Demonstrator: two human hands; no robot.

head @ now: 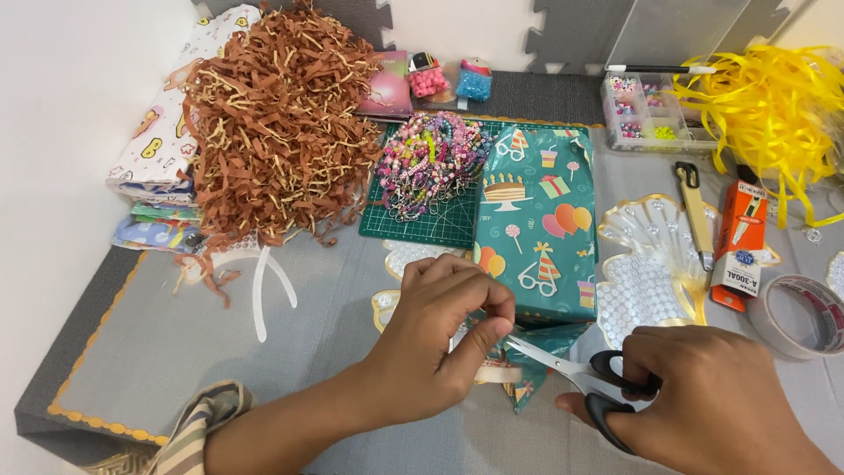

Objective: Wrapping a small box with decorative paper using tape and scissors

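Observation:
My left hand [444, 330] pinches the near end flap of a teal gift-wrapped box [536, 237] printed with cakes, balloons and party hats. My right hand [703, 396] grips black-handled scissors [571, 369], whose blades point left toward the folded wrapping paper under my left fingers. The blade tips meet the paper at the box's near edge; my left fingers hide the exact contact.
A pile of brown shredded paper [277, 132] lies at the back left beside folded cloths [158, 149]. Beaded bracelets [431, 163] rest on a green cutting mat [422, 224]. To the right are a shell-shaped tray [655, 264], utility knife [699, 215], orange box [738, 246], tape roll [800, 312], bead organiser [642, 110] and yellow ribbon [774, 110].

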